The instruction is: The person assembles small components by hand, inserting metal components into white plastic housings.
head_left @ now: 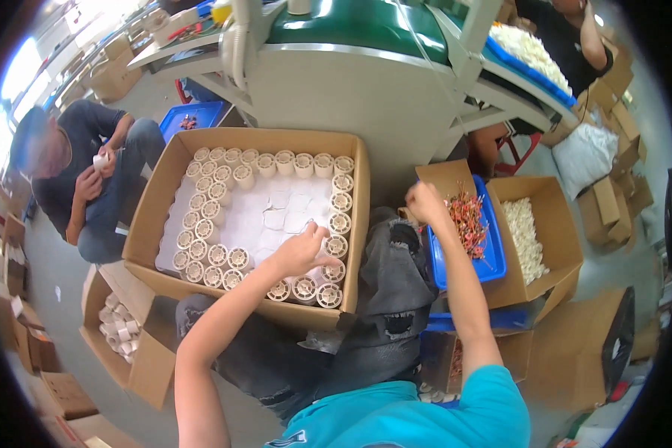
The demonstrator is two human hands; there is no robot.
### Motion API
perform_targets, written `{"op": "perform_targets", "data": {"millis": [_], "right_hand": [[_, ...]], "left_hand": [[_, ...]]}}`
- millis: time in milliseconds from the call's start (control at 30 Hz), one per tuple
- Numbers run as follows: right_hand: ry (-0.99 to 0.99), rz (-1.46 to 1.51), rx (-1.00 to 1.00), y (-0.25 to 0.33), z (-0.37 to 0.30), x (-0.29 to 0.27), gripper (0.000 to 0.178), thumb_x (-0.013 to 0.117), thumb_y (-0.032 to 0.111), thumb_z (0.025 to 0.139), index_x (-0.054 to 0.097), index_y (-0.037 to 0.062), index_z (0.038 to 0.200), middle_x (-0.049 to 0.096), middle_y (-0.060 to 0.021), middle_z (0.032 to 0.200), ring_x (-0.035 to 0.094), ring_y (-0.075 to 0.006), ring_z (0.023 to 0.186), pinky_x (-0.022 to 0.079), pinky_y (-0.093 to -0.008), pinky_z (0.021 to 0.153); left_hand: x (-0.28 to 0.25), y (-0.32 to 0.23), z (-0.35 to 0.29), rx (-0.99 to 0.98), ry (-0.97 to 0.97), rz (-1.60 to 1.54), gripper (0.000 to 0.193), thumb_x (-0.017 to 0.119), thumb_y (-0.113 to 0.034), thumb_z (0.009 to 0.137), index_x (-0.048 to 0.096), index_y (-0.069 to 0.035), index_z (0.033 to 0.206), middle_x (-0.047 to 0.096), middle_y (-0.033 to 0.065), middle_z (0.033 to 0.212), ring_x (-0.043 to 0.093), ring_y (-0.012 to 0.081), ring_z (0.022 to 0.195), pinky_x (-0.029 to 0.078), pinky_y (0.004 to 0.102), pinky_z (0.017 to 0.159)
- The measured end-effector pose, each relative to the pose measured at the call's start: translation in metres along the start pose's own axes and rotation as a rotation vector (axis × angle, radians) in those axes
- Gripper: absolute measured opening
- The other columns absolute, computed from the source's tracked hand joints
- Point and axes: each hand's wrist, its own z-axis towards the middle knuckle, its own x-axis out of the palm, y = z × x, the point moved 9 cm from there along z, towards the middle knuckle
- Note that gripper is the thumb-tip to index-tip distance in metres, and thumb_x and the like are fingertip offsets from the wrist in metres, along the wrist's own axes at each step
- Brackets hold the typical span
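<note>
In front of me a large cardboard box (361, 164) holds white cylindrical plastic parts (203, 230) with spoked round tops. They stand upright in rows along its walls, around a middle covered by a white sheet (254, 216). My left hand (300, 250) hovers over the box's right side, beside the near-right cylinders; its thumb and fingers are spread, and nothing shows between them. Further right, my right hand (425, 201) is closed above the left rim of a blue tray (495, 239) heaped with small red pieces (467, 224). Whatever its curled fingers hold is hidden.
A carton of small white pieces (526, 239) stands right of the tray. At lower left, another carton (153, 343) holds white cylinders. A seated co-worker (89, 164) handles a white part at left. The machine frame (336, 89) with a green belt (358, 30) rises beyond the box.
</note>
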Motion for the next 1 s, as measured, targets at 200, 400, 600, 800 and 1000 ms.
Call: {"op": "perform_targets", "data": {"millis": [200, 400, 600, 800, 1000], "right_hand": [[0.212, -0.340, -0.116, -0.024, -0.042, 0.059, 0.016, 0.067, 0.011, 0.076, 0.073, 0.0049, 0.089, 0.069, -0.0227, 0.091, 0.068, -0.0407, 0.088, 0.056, -0.0491, 0.076], [0.081, -0.346, -0.123, -0.005, -0.050, 0.051, 0.017, 0.064, 0.004, 0.075, 0.073, 0.0071, 0.089, 0.068, -0.0207, 0.098, 0.067, -0.0389, 0.090, 0.055, -0.0485, 0.077], [-0.330, 0.062, -0.003, -0.030, -0.060, -0.043, 0.020, 0.074, 0.012, 0.069, 0.069, 0.0011, 0.084, 0.067, -0.0178, 0.088, 0.067, -0.0326, 0.081, 0.053, -0.0405, 0.075], [-0.752, 0.471, -0.009, 0.036, -0.066, -0.136, 0.017, 0.075, 0.010, 0.073, 0.073, 0.0025, 0.088, 0.069, -0.0125, 0.083, 0.067, -0.0212, 0.074, 0.054, -0.0328, 0.071], [-0.451, 0.909, -0.168, 0.159, -0.024, -0.098, 0.020, 0.075, 0.006, 0.073, 0.073, -0.0006, 0.091, 0.070, -0.0119, 0.077, 0.068, -0.0179, 0.072, 0.055, -0.0304, 0.069]], "left_hand": [[0.020, 0.019, 0.018, -0.023, 0.087, -0.064, 0.067, 0.068, -0.051, 0.085, 0.040, -0.002, 0.123, 0.052, 0.0256, 0.114, 0.059, 0.0454, 0.101, 0.048, 0.0488, 0.086], [0.031, 0.032, 0.016, -0.075, -0.044, -0.309, 0.077, 0.074, -0.051, 0.080, 0.037, -0.001, 0.126, 0.061, 0.0293, 0.109, 0.058, 0.0467, 0.105, 0.048, 0.0482, 0.089], [-0.003, 0.012, 0.021, -0.219, -0.036, -0.045, 0.090, 0.074, -0.055, 0.072, 0.042, 0.002, 0.133, 0.067, 0.0262, 0.098, 0.065, 0.0409, 0.095, 0.052, 0.0474, 0.082], [-0.064, 0.066, -0.050, -0.341, -0.582, -1.067, 0.040, 0.067, -0.020, 0.089, 0.059, 0.004, 0.119, 0.069, 0.0119, 0.093, 0.067, 0.0223, 0.077, 0.054, 0.0304, 0.066], [-0.113, 0.044, -0.060, 0.236, -0.604, -1.852, 0.057, 0.063, -0.013, 0.088, 0.041, 0.004, 0.138, 0.053, 0.0179, 0.130, 0.054, 0.0292, 0.118, 0.040, 0.0428, 0.112]]}}
